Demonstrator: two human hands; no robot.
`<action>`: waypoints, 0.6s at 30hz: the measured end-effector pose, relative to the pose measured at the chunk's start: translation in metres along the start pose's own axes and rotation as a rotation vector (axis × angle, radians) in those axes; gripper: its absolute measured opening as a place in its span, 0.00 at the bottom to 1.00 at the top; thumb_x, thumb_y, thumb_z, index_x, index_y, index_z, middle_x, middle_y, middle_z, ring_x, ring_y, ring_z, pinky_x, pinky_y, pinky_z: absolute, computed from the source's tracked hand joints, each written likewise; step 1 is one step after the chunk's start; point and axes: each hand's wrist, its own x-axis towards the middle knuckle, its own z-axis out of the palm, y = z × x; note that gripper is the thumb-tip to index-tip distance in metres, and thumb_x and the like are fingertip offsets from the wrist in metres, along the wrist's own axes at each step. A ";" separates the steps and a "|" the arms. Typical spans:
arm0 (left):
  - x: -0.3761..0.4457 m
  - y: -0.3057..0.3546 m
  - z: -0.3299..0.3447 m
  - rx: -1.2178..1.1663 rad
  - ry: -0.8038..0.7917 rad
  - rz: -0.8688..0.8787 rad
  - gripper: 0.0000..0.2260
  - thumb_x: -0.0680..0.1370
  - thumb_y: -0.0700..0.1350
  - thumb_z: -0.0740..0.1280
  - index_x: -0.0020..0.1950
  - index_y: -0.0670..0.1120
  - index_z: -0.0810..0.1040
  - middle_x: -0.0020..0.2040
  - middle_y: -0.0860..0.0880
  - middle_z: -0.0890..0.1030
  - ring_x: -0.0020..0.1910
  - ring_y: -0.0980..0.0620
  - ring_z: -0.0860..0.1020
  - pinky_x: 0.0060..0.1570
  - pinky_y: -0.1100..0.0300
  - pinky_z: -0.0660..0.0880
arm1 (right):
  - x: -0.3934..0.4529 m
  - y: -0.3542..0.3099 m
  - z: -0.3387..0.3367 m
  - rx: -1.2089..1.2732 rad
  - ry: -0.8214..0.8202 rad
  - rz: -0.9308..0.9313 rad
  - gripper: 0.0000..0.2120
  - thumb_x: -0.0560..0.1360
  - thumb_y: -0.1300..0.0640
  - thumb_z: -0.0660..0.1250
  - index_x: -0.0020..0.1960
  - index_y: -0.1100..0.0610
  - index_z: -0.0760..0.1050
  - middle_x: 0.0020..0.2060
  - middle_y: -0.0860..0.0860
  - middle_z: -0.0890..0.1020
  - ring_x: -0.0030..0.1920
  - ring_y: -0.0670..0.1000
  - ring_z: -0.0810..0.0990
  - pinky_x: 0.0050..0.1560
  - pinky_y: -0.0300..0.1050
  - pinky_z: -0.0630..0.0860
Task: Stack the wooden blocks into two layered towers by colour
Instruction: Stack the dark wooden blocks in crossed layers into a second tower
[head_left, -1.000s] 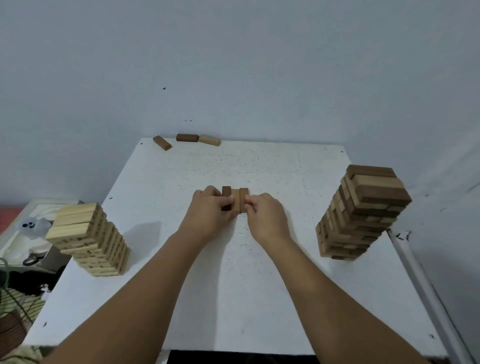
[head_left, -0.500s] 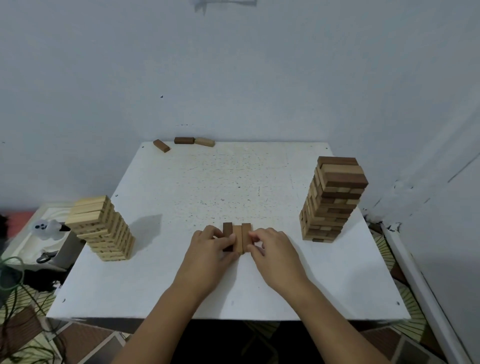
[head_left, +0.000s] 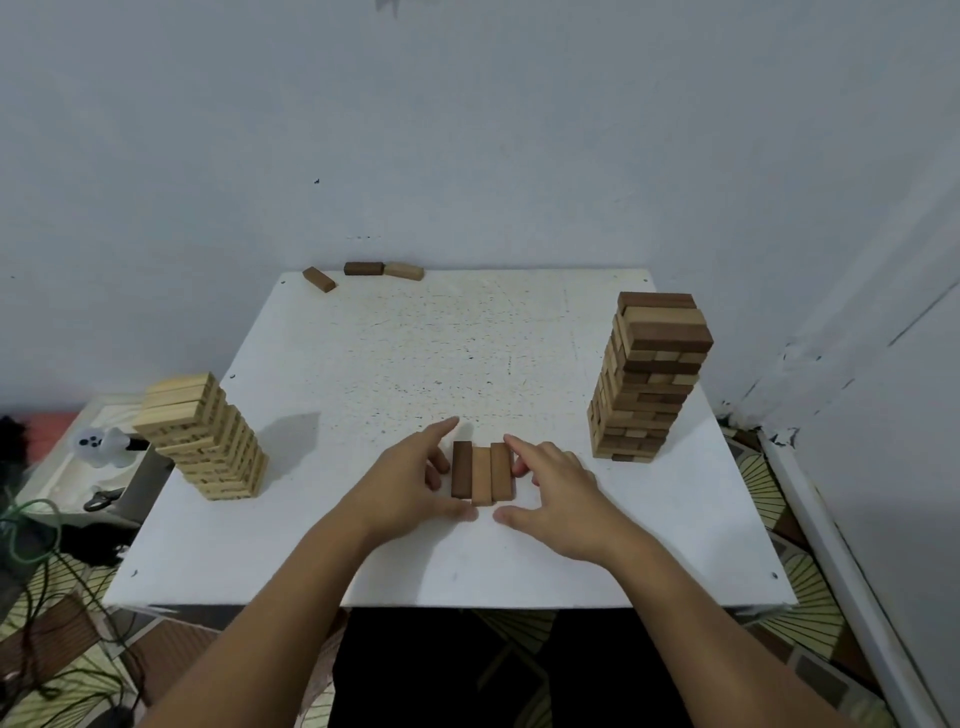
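Note:
Three brown blocks (head_left: 481, 474) lie side by side on the white table (head_left: 415, 353), near its front edge. My left hand (head_left: 410, 480) flanks them on the left with fingers spread and its thumb near their front ends. My right hand (head_left: 558, 488) flanks them on the right, fingers relaxed, fingertips close to the rightmost block. Neither hand grips a block. A tower of pale blocks (head_left: 205, 439) stands at the table's left edge. A taller tower of brown blocks (head_left: 649, 376) stands at the right.
Three loose brown blocks (head_left: 363, 273) lie at the table's far edge by the wall. A white box with a small ghost figure (head_left: 101, 444) sits left of the table. Cables lie on the floor at the lower left.
Both hands have let go of the three blocks and opened, moving slightly apart. The camera has pulled back and tilted, so the table appears farther away.

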 end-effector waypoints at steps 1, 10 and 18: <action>0.004 0.001 -0.002 0.021 -0.031 0.001 0.47 0.64 0.53 0.85 0.78 0.63 0.65 0.54 0.55 0.77 0.47 0.56 0.78 0.51 0.64 0.73 | 0.000 0.000 0.001 0.020 0.016 0.003 0.40 0.76 0.42 0.73 0.81 0.41 0.56 0.62 0.40 0.71 0.64 0.47 0.67 0.71 0.51 0.64; 0.012 0.004 -0.003 0.085 -0.026 0.050 0.33 0.64 0.54 0.85 0.67 0.59 0.78 0.52 0.54 0.77 0.46 0.56 0.76 0.48 0.62 0.72 | 0.003 -0.007 -0.009 0.017 -0.004 0.007 0.34 0.74 0.44 0.76 0.75 0.41 0.65 0.57 0.40 0.73 0.60 0.48 0.71 0.66 0.53 0.70; 0.015 0.002 -0.003 0.102 -0.034 0.096 0.30 0.65 0.54 0.84 0.65 0.61 0.79 0.52 0.53 0.78 0.47 0.55 0.76 0.48 0.61 0.73 | 0.014 -0.015 -0.018 -0.037 -0.068 -0.048 0.35 0.70 0.43 0.79 0.73 0.38 0.68 0.52 0.41 0.73 0.53 0.46 0.73 0.58 0.50 0.74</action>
